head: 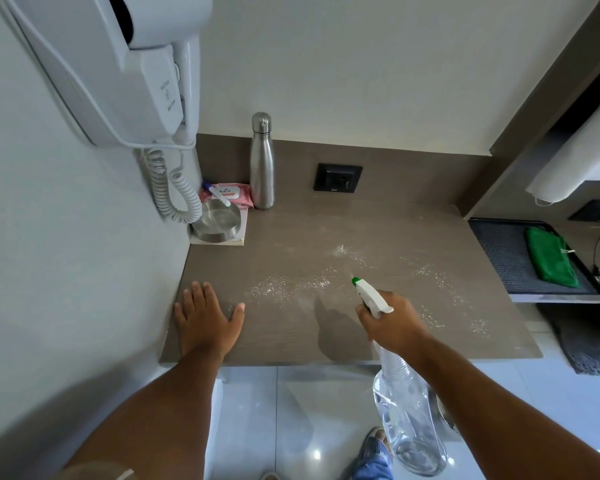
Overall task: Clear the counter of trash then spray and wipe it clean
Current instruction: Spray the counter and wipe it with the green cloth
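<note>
My right hand [392, 323] grips the white trigger head of a clear spray bottle [406, 417]. Its green nozzle points out over the brown counter [291, 337]. Fine white droplets speckle the counter's middle and right side. My left hand [207, 315] lies flat on the counter near its front left corner, fingers spread. A folded green cloth [551, 259] rests on a dark mat on the lower shelf at the right.
At the back left corner stand a steel water bottle [262, 161], a pink wipes pack [227, 194] and a steel ashtray [219, 221] on a notepad. A wall-mounted hair dryer [118, 64] with a coiled cord hangs above them. A black socket [338, 177] sits in the backsplash.
</note>
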Demonstrator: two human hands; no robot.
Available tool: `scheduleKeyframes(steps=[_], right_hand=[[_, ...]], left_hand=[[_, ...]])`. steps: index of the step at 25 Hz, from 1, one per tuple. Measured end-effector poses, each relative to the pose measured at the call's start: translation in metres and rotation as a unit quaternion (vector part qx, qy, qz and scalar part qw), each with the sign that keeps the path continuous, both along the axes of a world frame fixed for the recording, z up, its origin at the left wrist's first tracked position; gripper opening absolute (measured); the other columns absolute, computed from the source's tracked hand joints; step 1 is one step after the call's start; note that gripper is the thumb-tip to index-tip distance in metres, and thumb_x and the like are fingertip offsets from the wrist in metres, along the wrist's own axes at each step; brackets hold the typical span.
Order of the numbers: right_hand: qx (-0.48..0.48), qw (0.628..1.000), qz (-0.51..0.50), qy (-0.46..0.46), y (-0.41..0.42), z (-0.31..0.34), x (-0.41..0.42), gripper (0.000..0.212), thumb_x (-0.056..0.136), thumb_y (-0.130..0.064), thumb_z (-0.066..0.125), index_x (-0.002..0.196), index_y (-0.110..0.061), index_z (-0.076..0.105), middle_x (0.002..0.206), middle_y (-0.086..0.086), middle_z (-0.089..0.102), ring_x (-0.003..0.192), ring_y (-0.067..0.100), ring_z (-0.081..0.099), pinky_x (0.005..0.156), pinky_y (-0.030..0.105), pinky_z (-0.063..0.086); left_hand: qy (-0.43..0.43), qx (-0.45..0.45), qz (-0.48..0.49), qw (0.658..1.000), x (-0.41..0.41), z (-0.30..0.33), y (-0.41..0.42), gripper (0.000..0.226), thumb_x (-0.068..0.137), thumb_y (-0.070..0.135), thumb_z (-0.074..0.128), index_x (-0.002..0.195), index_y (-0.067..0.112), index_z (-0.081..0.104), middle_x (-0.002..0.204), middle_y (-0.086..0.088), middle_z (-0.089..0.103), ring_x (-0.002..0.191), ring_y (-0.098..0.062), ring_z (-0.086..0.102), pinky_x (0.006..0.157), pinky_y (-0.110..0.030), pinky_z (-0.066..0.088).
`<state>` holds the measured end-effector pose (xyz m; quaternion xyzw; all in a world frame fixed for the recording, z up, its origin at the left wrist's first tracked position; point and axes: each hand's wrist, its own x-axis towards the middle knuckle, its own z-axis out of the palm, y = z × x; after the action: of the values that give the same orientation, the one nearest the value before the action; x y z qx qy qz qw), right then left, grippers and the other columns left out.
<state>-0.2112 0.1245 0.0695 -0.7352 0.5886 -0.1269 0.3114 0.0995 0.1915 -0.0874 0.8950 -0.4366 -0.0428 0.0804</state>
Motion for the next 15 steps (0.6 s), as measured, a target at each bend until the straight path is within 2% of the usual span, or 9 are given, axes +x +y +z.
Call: scheduleKeyframes(steps=[2,5,7,10,12,15], right_hand=[[-0.012,1.000,-0.006,0.020,-0.002,-0.001,-0.005,0.019,0.089,-0.026,0.056,0.083,-0.009,0.059,0.071,0.012,0.067,0.065,0.031,0.067,0.064,0.047,0.057],[0.030,0.999,-0.028,0.002,-0.007,-0.004,-0.028,0.008,0.085,-0.019,0.059,0.087,-0.012,0.061,0.077,0.011,0.069,0.069,0.030,0.070,0.065,0.049,0.059],[0.046,0.995,-0.091,-0.017,-0.014,-0.003,-0.052,0.004,0.083,-0.017,0.061,0.083,-0.013,0.060,0.076,0.013,0.071,0.067,0.032,0.071,0.064,0.053,0.059],[0.014,0.981,-0.189,-0.033,-0.022,0.003,-0.085,0.015,0.085,-0.023,0.062,0.073,-0.017,0.055,0.067,0.012,0.071,0.056,0.028,0.071,0.060,0.053,0.060],[0.013,0.984,-0.176,-0.031,-0.026,0.008,-0.102,0.014,0.086,-0.025,0.062,0.075,-0.019,0.056,0.066,0.009,0.071,0.051,0.022,0.070,0.057,0.049,0.061],[0.031,0.993,-0.111,-0.006,-0.031,0.011,-0.116,0.015,0.087,-0.025,0.063,0.078,-0.019,0.053,0.069,0.006,0.070,0.052,0.017,0.070,0.057,0.044,0.061]], left_hand=[[0.002,0.001,-0.001,1.000,0.001,0.000,0.000,0.092,0.079,0.069,0.039,0.146,0.006,0.034,0.155,-0.018,0.032,0.143,-0.035,0.027,0.114,-0.053,0.018],[0.004,0.004,-0.003,1.000,0.000,0.000,0.000,0.091,0.081,0.067,0.042,0.146,0.005,0.034,0.154,-0.019,0.032,0.142,-0.035,0.027,0.114,-0.054,0.019],[0.002,0.002,-0.006,1.000,-0.001,0.000,-0.001,0.089,0.082,0.065,0.045,0.146,0.004,0.035,0.154,-0.019,0.032,0.142,-0.036,0.027,0.114,-0.055,0.019],[0.001,0.003,-0.009,1.000,0.000,0.002,-0.001,0.089,0.081,0.065,0.043,0.145,0.003,0.035,0.154,-0.020,0.033,0.142,-0.037,0.028,0.113,-0.055,0.018],[0.001,0.009,-0.009,1.000,-0.002,0.003,-0.003,0.091,0.079,0.066,0.039,0.145,0.002,0.035,0.153,-0.022,0.033,0.142,-0.038,0.028,0.112,-0.056,0.018],[0.015,0.028,0.008,0.999,-0.009,0.006,-0.011,0.091,0.082,0.068,0.045,0.146,0.004,0.034,0.154,-0.024,0.029,0.142,-0.042,0.024,0.113,-0.059,0.018]])
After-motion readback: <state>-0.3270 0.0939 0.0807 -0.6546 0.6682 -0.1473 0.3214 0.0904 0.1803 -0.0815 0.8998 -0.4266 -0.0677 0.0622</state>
